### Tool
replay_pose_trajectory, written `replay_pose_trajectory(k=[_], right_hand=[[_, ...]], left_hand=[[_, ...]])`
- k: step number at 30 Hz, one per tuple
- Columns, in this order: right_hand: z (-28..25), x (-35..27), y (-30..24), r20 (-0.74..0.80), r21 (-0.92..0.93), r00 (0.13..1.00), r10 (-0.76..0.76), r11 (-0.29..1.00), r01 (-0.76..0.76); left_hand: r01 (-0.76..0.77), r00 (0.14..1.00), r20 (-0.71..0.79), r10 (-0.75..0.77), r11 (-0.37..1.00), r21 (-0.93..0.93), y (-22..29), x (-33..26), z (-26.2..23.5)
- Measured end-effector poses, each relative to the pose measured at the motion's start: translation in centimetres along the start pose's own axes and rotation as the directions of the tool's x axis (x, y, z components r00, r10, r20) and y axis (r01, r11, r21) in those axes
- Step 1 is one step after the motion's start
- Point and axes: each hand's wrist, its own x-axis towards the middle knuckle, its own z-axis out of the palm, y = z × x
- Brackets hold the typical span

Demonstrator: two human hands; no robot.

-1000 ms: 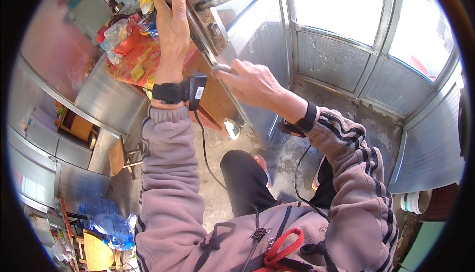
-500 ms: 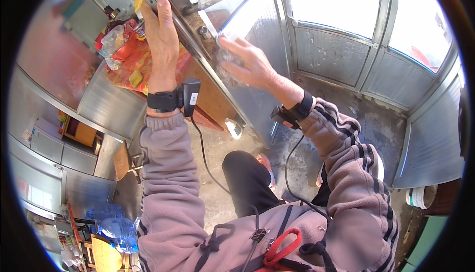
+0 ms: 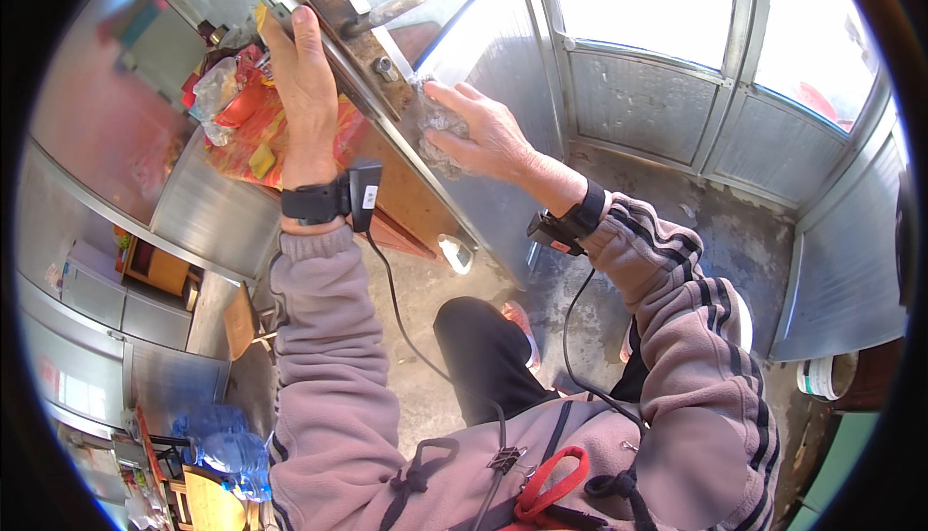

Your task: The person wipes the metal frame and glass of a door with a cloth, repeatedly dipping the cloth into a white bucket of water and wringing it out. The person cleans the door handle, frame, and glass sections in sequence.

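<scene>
The door (image 3: 462, 204) stands open in front of me, seen nearly along its edge. It carries a worn brown lock plate (image 3: 340, 21) with a lever handle (image 3: 387, 13) and a lock cylinder (image 3: 385, 68). My left hand (image 3: 307, 86) grips the door's edge beside the plate, thumb on top, the other fingers partly hidden. A bit of yellow shows by its fingertips; I cannot tell what it is. My right hand (image 3: 488, 133) is closed over a crumpled grey rag (image 3: 441, 123), pressed to the door's face just below the plate.
Left of the door is a table with a red patterned cover (image 3: 242, 156), bearing plastic bags (image 3: 215, 91) and a yellow sponge-like piece (image 3: 261, 160). Blue water bottles (image 3: 232, 454) and a wooden stool (image 3: 240, 320) stand lower left. Metal-framed glazed panels (image 3: 643, 101) and a white bucket (image 3: 827, 376) are right.
My right hand has shifted slightly downward with the rag and is less blurred. The left hand keeps its hold on the door's edge, while the view has shifted a little.
</scene>
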Motion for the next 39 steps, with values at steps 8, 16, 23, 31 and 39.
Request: replay_pose_trajectory(k=[8, 16, 23, 31, 39], right_hand=[[0.4, -0.3, -0.3, 0.072, -0.053, 0.997, 0.030, 0.998, -0.027], [0.4, 0.3, -0.1, -0.003, -0.093, 0.994, -0.105, 0.990, 0.104], [0.7, -0.3, 0.1, -0.009, -0.090, 0.995, -0.101, 0.991, 0.099], [0.6, 0.5, 0.1, -0.040, -0.066, 0.988, -0.149, 0.987, 0.146], [1.2, -0.2, 0.7, -0.045, 0.023, 0.996, -0.072, 0.997, 0.073]], left_hand=[[-0.019, 1.000, -0.008, 0.019, 1.000, 0.007, 0.0, -0.1, -0.1], [-0.024, 1.000, -0.004, 0.023, 1.000, -0.001, -0.5, -0.1, -0.3], [-0.037, 0.996, -0.080, 0.039, 0.999, 0.032, -1.0, -0.2, -0.1], [0.002, 0.997, -0.075, 0.003, 0.998, 0.062, -0.9, -0.1, -0.4], [-0.029, 0.997, -0.068, 0.031, 0.999, 0.041, -0.7, -0.1, -0.2]])
